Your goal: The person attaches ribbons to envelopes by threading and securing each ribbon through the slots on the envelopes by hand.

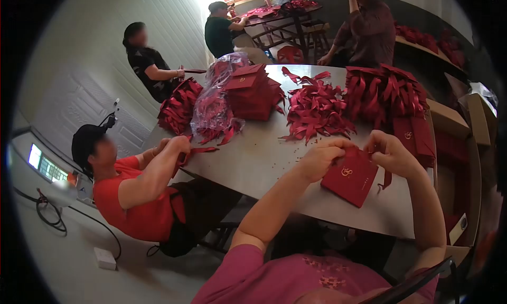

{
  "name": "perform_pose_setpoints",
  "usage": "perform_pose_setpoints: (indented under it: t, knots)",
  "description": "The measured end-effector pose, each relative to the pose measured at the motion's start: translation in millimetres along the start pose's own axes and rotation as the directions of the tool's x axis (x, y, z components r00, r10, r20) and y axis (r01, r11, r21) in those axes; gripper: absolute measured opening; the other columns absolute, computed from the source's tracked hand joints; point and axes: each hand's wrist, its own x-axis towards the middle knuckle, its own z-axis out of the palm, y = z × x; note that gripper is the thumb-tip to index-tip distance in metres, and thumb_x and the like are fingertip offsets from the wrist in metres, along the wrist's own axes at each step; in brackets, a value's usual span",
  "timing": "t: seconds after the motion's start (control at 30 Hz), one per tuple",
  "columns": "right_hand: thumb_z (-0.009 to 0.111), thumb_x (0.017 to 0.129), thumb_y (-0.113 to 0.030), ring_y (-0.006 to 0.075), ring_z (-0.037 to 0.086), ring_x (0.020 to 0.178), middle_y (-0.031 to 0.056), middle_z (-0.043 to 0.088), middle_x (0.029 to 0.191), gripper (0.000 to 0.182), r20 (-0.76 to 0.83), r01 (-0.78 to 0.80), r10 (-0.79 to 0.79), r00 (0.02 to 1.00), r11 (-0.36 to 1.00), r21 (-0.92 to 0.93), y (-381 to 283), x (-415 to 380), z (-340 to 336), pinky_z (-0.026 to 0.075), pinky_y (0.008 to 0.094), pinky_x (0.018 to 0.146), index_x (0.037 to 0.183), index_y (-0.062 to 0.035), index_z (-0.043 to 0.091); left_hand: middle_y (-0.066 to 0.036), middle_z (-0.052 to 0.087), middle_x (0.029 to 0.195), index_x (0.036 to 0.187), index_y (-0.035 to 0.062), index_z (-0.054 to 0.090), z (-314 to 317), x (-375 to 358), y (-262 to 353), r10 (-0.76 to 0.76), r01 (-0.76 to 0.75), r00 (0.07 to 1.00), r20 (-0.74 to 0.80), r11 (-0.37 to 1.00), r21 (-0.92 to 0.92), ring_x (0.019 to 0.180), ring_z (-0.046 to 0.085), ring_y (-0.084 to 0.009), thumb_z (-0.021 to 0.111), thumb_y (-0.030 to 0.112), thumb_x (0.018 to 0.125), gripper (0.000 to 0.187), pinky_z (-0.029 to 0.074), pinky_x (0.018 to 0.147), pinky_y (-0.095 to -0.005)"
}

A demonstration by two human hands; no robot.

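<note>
A dark red paper gift bag (346, 180) with a gold logo lies flat and tilted near the front edge of the table. My left hand (328, 157) is closed in a pinch at the bag's top left corner. At the top right corner, my right hand (393, 153) pinches a red ribbon (387, 180), whose loose end hangs down beside the bag. The fingertips partly hide where ribbon and bag meet. Beyond my hands is a loose heap of red ribbons (318, 106).
Stacked red bags (251, 95) and a clear plastic bag (211, 103) stand at the back. More ribboned bags (383, 90) are at the right, beside an open cardboard box (449, 116). A person in a red shirt (134, 193) sits at the left, handling ribbon; others are farther back.
</note>
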Motion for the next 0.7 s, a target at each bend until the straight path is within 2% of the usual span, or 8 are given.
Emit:
perform_pose_setpoints:
  t: [0.07, 0.1, 0.13, 0.17, 0.23, 0.37, 0.57, 0.7]
  knots:
    - [0.065, 0.083, -0.009, 0.0096, 0.061, 0.077, 0.0048, 0.061, 0.080, 0.030, -0.186, 0.201, -0.156, 0.970, 0.946, 0.253, 13.1, -5.4, 19.2, 0.049, 0.0269, 0.063, 0.108, -0.0005, 0.052, -0.001, 0.059, 0.080, 0.112, 0.0006, 0.059, 13.4, 0.8, 4.8, 0.011, -0.010, 1.000, -0.006, 0.991, 0.135, 0.069, 0.052, -0.0076, 0.053, 0.002, 0.088, 0.025, 0.043, 0.058, -0.0245]
    - [0.067, 0.087, -0.014, 0.0122, 0.064, 0.077, 0.0061, 0.064, 0.083, 0.046, -0.147, 0.196, -0.169, 0.974, 0.962, 0.192, 27.1, -5.6, 20.7, 0.050, 0.0267, 0.062, 0.124, -0.0023, 0.042, -0.001, 0.060, 0.080, 0.111, 0.0001, 0.058, 17.7, 7.8, -4.6, 0.197, -0.167, 0.979, -0.054, 0.926, 0.339, 0.071, 0.054, -0.0082, 0.054, -0.001, 0.086, 0.026, 0.045, 0.060, -0.0248]
    - [0.067, 0.087, -0.014, 0.0122, 0.064, 0.077, 0.0061, 0.064, 0.083, 0.046, -0.163, 0.178, -0.148, 0.976, 0.965, 0.193, 19.8, -9.0, 21.6, 0.050, 0.0267, 0.062, 0.124, -0.0023, 0.042, -0.001, 0.060, 0.081, 0.111, -0.0004, 0.057, 31.1, 9.4, -1.5, 0.379, -0.297, 0.924, -0.052, 0.795, 0.528, 0.072, 0.057, -0.0088, 0.055, -0.004, 0.084, 0.027, 0.047, 0.063, -0.0251]
    - [0.066, 0.088, -0.014, 0.0114, 0.063, 0.072, 0.0051, 0.063, 0.081, 0.040, -0.157, 0.039, 0.012, 0.988, 0.948, 0.317, 10.6, -11.9, 25.2, 0.049, 0.0255, 0.060, 0.121, -0.0019, 0.046, -0.003, 0.062, 0.088, 0.110, -0.0009, 0.056, 35.7, 8.5, 3.5, 0.252, -0.154, 0.962, -0.104, 0.817, 0.556, 0.079, 0.059, -0.0095, 0.058, -0.006, 0.084, 0.027, 0.049, 0.070, -0.0246]
    - [0.065, 0.089, -0.013, 0.0084, 0.059, 0.063, 0.0021, 0.061, 0.078, 0.027, -0.126, -0.141, 0.217, 0.968, 0.885, 0.445, 5.5, -19.6, 24.2, 0.047, 0.0226, 0.055, 0.111, -0.0027, 0.053, -0.004, 0.063, 0.092, 0.109, 0.0005, 0.057, 38.2, 18.2, 0.0, 0.383, -0.184, 0.916, -0.117, 0.662, 0.726, 0.082, 0.059, -0.0090, 0.061, -0.003, 0.085, 0.025, 0.049, 0.073, -0.0243]
    - [0.067, 0.088, -0.016, 0.0037, 0.048, 0.051, -0.0029, 0.054, 0.068, 0.013, -0.119, -0.251, 0.336, 0.934, 0.857, 0.451, -5.7, -32.8, 9.7, 0.039, 0.0201, 0.042, 0.093, -0.0045, 0.062, -0.006, 0.063, 0.081, 0.099, -0.0007, 0.060, 24.0, 31.2, 11.7, 0.393, -0.285, 0.913, -0.107, 0.803, 0.523, 0.075, 0.061, -0.0110, 0.063, 0.003, 0.086, 0.014, 0.050, 0.069, -0.0285]
    - [0.070, 0.086, -0.018, 0.0033, 0.043, 0.048, -0.0037, 0.054, 0.067, 0.013, -0.284, -0.287, 0.376, 0.882, 0.907, 0.308, 19.3, -37.2, 10.1, 0.033, 0.0220, 0.037, 0.087, -0.0060, 0.064, -0.013, 0.070, 0.082, 0.093, -0.0013, 0.068, -35.7, 41.6, -48.3, 0.095, 0.247, 0.924, -0.371, 0.593, 0.767, 0.074, 0.067, -0.0242, 0.065, 0.017, 0.085, 0.020, 0.051, 0.071, -0.0354]
    - [0.069, 0.086, -0.016, 0.0061, 0.049, 0.057, -0.0022, 0.058, 0.070, 0.013, -0.351, -0.243, 0.352, 0.867, 0.916, 0.320, 73.1, -23.1, 38.1, 0.042, 0.0246, 0.050, 0.087, -0.0034, 0.065, -0.016, 0.071, 0.087, 0.093, 0.0008, 0.070, -35.5, 48.3, -67.0, 0.048, 0.316, 0.914, -0.404, 0.543, 0.778, 0.077, 0.068, -0.0303, 0.070, 0.023, 0.081, 0.026, 0.052, 0.074, -0.0393]
